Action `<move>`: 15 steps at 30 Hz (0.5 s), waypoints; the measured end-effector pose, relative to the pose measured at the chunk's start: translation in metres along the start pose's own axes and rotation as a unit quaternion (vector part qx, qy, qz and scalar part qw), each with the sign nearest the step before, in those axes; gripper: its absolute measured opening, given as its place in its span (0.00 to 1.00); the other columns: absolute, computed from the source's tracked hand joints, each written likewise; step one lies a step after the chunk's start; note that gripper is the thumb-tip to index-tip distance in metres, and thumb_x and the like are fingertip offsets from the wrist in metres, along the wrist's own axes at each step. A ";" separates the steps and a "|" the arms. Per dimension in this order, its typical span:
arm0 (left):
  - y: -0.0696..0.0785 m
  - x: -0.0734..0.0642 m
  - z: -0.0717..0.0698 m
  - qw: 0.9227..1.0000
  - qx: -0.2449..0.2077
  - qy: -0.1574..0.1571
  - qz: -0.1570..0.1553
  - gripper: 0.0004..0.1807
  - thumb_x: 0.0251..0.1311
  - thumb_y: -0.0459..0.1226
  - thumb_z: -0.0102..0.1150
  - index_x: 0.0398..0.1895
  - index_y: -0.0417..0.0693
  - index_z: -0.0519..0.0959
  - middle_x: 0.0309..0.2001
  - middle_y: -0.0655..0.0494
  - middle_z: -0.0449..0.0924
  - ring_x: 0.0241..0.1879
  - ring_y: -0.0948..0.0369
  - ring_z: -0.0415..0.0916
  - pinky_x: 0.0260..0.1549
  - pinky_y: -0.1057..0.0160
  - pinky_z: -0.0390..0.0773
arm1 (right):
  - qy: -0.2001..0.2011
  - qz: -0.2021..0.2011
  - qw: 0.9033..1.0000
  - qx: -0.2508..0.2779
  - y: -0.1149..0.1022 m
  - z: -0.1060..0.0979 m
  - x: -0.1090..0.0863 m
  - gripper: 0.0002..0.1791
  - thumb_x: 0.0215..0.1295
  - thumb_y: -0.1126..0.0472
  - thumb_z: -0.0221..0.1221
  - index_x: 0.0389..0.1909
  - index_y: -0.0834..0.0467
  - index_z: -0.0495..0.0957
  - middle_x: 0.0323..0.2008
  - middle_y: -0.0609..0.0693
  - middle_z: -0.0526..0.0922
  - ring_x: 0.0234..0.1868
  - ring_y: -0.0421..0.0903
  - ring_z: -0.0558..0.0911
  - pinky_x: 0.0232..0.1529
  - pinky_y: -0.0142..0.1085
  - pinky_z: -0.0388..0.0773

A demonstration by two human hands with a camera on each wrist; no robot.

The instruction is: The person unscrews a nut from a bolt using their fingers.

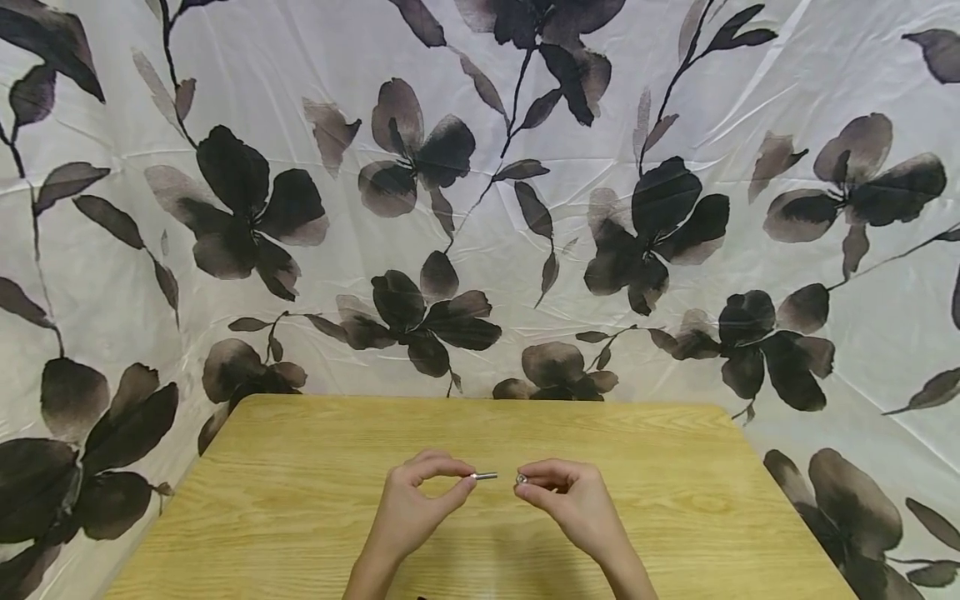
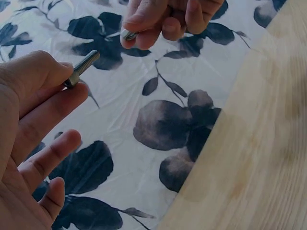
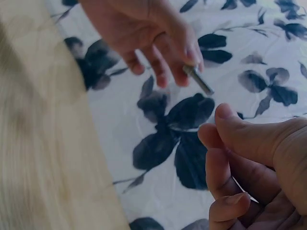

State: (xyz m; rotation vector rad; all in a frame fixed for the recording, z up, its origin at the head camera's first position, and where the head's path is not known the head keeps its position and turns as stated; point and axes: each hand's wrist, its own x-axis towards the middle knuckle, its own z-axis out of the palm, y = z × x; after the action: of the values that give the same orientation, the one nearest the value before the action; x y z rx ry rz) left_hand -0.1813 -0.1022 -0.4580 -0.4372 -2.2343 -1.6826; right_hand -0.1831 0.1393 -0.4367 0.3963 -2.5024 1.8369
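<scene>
Between thumb and forefinger, my left hand [image 1: 414, 502] pinches a silver bolt [image 1: 487, 476] by its head. The threaded shank points right, toward the other hand; its threads show plainly in the left wrist view, where the bolt [image 2: 86, 65] tilts upward. My right hand [image 1: 576, 500] pinches a small metal nut [image 1: 521, 479] at its fingertips. A narrow gap separates the bolt's tip from the nut. In the right wrist view the right fingers [image 3: 223, 112] hide the nut. Both hands are above the table.
A wooden table [image 1: 285, 467] with rounded far corners lies under the hands. Behind it and at both sides hangs a white cloth [image 1: 525, 333] printed with dark flowers. A small dark object shows at the bottom edge of the head view.
</scene>
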 end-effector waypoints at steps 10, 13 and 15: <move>-0.014 0.004 -0.007 0.999 0.037 -0.020 0.027 0.09 0.54 0.39 0.79 0.34 0.68 0.90 0.38 0.72 0.86 0.44 0.66 0.82 0.50 0.60 0.77 | -0.001 -0.011 0.999 -0.037 0.012 -0.009 0.006 0.09 0.59 0.58 0.74 0.40 0.53 0.90 0.34 0.50 0.91 0.31 0.40 0.85 0.33 0.32 0.81; -0.018 0.005 -0.013 0.997 0.059 -0.024 0.038 0.12 0.53 0.38 0.79 0.34 0.70 0.89 0.38 0.74 0.86 0.45 0.67 0.81 0.51 0.59 0.77 | -0.005 -0.010 0.999 -0.045 0.013 -0.013 0.008 0.09 0.59 0.58 0.75 0.39 0.53 0.90 0.34 0.50 0.90 0.31 0.40 0.84 0.33 0.32 0.81; -0.021 0.005 -0.016 0.996 0.071 -0.025 0.041 0.13 0.52 0.37 0.80 0.33 0.70 0.89 0.38 0.75 0.85 0.45 0.67 0.81 0.51 0.58 0.76 | -0.011 -0.009 0.999 -0.047 0.015 -0.015 0.008 0.08 0.59 0.58 0.74 0.39 0.54 0.90 0.34 0.50 0.90 0.31 0.40 0.84 0.33 0.32 0.81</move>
State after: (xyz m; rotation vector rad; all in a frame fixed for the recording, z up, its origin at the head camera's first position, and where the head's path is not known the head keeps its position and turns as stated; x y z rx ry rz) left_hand -0.1933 -0.1231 -0.4695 -0.5329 -2.3197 -1.4759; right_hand -0.1958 0.1560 -0.4444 0.4364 -2.5785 1.7104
